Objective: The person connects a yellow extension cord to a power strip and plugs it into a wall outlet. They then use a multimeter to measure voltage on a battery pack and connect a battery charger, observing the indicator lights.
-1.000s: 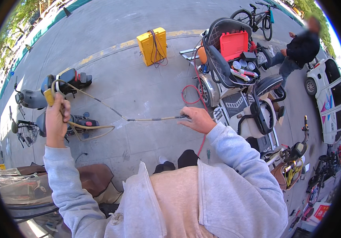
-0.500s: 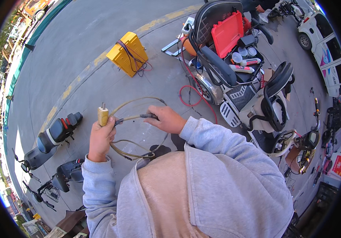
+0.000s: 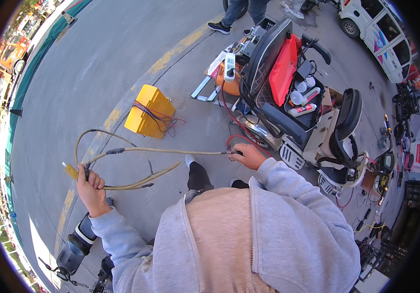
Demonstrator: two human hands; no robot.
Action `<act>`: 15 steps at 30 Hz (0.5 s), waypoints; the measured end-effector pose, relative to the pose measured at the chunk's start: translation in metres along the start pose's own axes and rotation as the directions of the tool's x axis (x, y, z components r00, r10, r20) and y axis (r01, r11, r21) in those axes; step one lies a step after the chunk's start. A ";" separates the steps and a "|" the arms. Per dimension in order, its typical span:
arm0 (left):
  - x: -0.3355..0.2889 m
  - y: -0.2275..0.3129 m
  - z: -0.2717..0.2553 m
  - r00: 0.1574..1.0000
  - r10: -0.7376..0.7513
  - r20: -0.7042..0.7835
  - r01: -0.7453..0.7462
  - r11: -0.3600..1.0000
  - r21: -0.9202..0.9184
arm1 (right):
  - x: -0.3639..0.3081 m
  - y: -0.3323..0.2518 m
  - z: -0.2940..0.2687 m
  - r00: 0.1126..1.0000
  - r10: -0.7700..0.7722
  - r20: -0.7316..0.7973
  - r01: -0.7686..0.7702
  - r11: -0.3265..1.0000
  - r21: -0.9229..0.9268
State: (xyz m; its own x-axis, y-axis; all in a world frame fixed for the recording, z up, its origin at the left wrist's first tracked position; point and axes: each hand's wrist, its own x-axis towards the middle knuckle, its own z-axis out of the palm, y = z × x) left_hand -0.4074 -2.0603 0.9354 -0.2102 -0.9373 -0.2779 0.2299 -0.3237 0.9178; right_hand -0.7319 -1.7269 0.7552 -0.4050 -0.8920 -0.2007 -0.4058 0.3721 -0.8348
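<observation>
The 2 bare hands are well apart, with a long tan flexible cable patched with dark bands (image 3: pixel 171 150) stretched between them in front of the body. The left hand (image 3: pixel 92 190) is curled around gathered strands of the cable, and a yellow block-shaped plug (image 3: pixel 72 171) juts out beyond its thumb side. Loops of the cable hang from this grip, 1 arching above it and another reaching rightward below the taut length. The right hand (image 3: pixel 248 155) pinches the dark end of the cable between thumb and fingers (the exact tip is hidden by the grip). Both arms wear the sleeves of a light grey zip-front top (image 3: pixel 307 210), open over a peach garment.

Beyond the cable, a bright yellow upright box (image 3: pixel 147 112) stands on the grey paved ground, dark and reddish wires draped over its top. Near the right hand, a thin red cord (image 3: pixel 227 142) curves beside a small vehicle with a black quilted seat back (image 3: pixel 267 53). An open red plastic case (image 3: pixel 283 75) leans there, white tubes (image 3: pixel 303 110) lying near it. Another person's legs (image 3: pixel 241 10) show at the top, and a white van (image 3: pixel 383 39) stands at upper right.
</observation>
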 end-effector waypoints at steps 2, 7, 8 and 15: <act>0.045 0.009 0.006 0.995 -0.095 0.016 0.096 0.992 -0.079 | 0.023 -0.001 -0.008 0.988 0.157 0.004 -0.156 0.986 -0.058; 0.124 0.008 0.056 0.884 -0.389 0.258 0.434 0.888 -0.149 | 0.086 -0.014 -0.029 0.952 0.307 0.019 -0.307 0.945 0.108; 0.136 0.001 0.074 0.832 -0.425 0.355 0.493 0.861 -0.124 | 0.102 -0.016 -0.035 0.976 0.207 -0.067 -0.207 0.978 0.015; 0.191 -0.104 0.226 0.402 -0.710 0.578 0.807 0.573 0.142 | 0.243 0.004 -0.106 0.778 -0.058 -0.626 -0.193 0.926 -0.326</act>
State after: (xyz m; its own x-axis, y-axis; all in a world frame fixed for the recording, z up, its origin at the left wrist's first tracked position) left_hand -0.6859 -2.1769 0.8509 -0.7969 -0.0724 -0.5998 -0.1732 -0.9237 0.3416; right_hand -0.9188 -1.9150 0.7574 -0.8043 -0.5546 0.2131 -0.5641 0.6002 -0.5670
